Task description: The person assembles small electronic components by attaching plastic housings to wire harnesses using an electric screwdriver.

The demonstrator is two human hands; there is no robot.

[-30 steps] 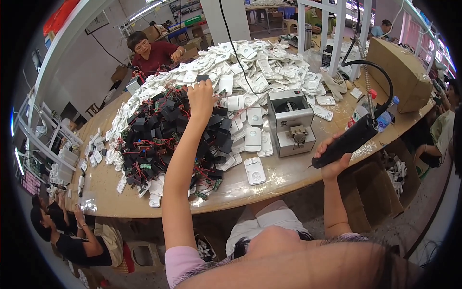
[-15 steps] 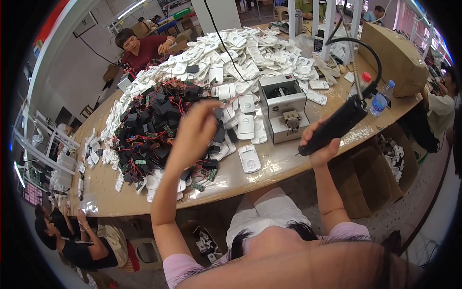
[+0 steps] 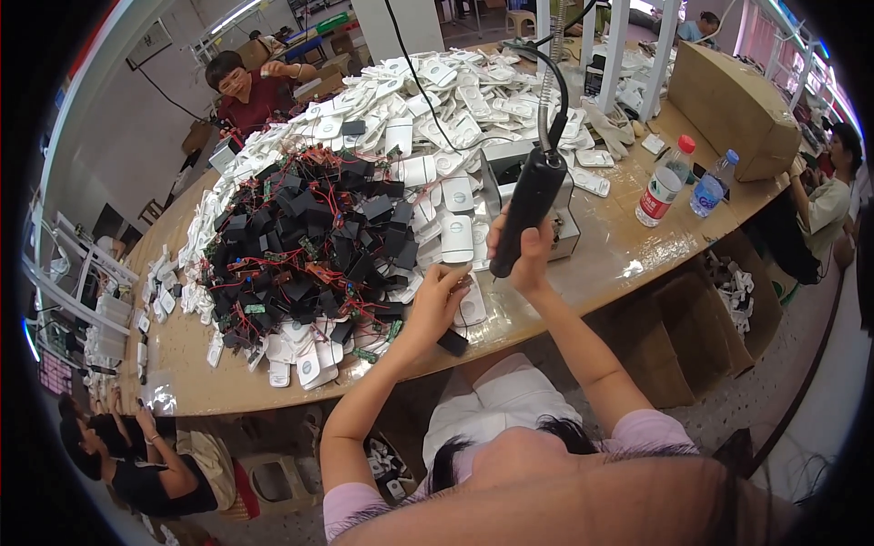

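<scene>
My right hand point(image 3: 528, 250) is wrapped round a black electric screwdriver point(image 3: 533, 205), hung from a coiled spring and cable. Its tip points down towards a white plastic housing point(image 3: 471, 308) near the table's front edge. At the left side of this housing is my left hand point(image 3: 435, 305), fingers curled together; what they pinch, if anything, is hidden. A black rectangular block point(image 3: 452, 342) lies just below that hand. To its left rises a heap of black boxes point(image 3: 296, 246) with red wires and small green circuit boards. Behind my right hand stands a grey metal machine point(image 3: 564, 232), partly covered.
White plastic shells point(image 3: 464, 96) are piled high across the back of the table point(image 3: 605, 273). Two bottles point(image 3: 657, 196) and a cardboard box point(image 3: 733, 109) stand at the right. Open cartons point(image 3: 669, 337) sit below the front edge. A person in dark red point(image 3: 255, 100) works across the table.
My left hand has come from the black heap down to the white housing near the front edge. My right hand has swung the screwdriver left, to in front of the machine.
</scene>
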